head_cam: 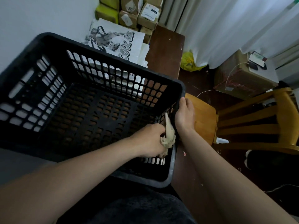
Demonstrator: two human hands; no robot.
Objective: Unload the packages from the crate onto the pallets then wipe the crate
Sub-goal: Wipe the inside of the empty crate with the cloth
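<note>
Across the left and middle stands a black crate [40, 36], its walls a lattice of holes and its floor slotted, tipped so that the open top faces the camera. Light wall and brown surface show through the holes.

Inside the crate, low against its right wall, the left hand [148, 139] is closed round a crumpled pale cloth [169, 133] and holds it against that wall's inner face. Just right of it, the right hand [185, 117] grips the crate's right rim from outside, thumb lying along the edge, the fingers mostly hidden behind the wall.

Beyond the crate's far rim lies a white printed bag [113, 41], and behind that, against the far wall, brown packages [139, 13] are stacked. Right of the bag is a dark brown bench [165, 50], with a yellow bag [188, 62] on the floor past its edge, under a white curtain [226, 29]. Farther right stands a cardboard box [239, 78], and nearer, a wooden chair [258, 118] close beside the right hand.
</note>
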